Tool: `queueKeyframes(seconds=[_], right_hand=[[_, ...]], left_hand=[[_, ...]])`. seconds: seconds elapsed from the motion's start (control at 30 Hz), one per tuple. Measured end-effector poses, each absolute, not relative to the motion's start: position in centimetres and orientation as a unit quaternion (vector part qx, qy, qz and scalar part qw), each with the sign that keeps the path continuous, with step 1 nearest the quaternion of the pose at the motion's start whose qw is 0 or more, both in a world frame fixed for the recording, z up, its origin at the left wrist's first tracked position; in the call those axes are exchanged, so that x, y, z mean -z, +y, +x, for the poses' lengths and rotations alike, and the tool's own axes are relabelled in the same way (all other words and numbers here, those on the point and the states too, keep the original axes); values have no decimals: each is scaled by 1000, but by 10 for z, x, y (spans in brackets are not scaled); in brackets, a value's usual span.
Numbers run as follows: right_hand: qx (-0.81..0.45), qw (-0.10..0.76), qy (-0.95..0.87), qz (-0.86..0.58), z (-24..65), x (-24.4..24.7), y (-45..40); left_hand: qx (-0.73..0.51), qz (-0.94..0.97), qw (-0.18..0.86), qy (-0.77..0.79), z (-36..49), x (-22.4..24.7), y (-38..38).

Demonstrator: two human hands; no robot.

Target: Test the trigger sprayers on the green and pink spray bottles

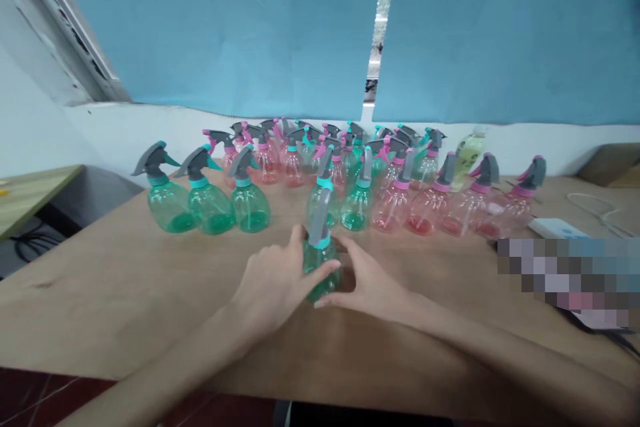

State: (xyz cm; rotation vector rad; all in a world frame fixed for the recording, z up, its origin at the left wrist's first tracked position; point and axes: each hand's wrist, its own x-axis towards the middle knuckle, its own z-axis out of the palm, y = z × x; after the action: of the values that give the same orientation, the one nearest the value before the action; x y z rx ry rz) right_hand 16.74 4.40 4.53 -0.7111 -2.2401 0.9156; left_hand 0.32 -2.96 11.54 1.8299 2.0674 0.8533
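A green spray bottle with a grey trigger head and turquoise collar is upright at the middle of the table, close to me. My left hand is closed around its left side, with the thumb across the front. From the right, my right hand curves round the same bottle: its thumb is at the lower front, its fingers reach behind, and a gap shows at the palm. Just behind it stands another green spray bottle, partly hidden. A further green spray bottle is to the right of that one.
Three green spray bottles stand at the left. Several pink spray bottles line the right side, with mixed pink and green ones behind. A pale green bottle is near the wall. A blurred-out object lies on the wooden table at right.
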Motion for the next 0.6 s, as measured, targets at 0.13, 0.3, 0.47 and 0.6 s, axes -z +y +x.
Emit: queueKeyframes(seconds=[0.13,0.3,0.47,0.6], right_hand=[[-362,318,-832,-276,179,-43,39],[-327,333,-835,-292,201,-46,38],[-315,332,-844,-281,216,-51,41],[-330,345,-827,-298,225,-47,48]], left_hand=[[-160,662,45,731,23,-122,-33],[-266,696,62,664,40,-122,-9],[-399,707,250,527,66,-113,16],[-448,695,273,492,84,-106,28]])
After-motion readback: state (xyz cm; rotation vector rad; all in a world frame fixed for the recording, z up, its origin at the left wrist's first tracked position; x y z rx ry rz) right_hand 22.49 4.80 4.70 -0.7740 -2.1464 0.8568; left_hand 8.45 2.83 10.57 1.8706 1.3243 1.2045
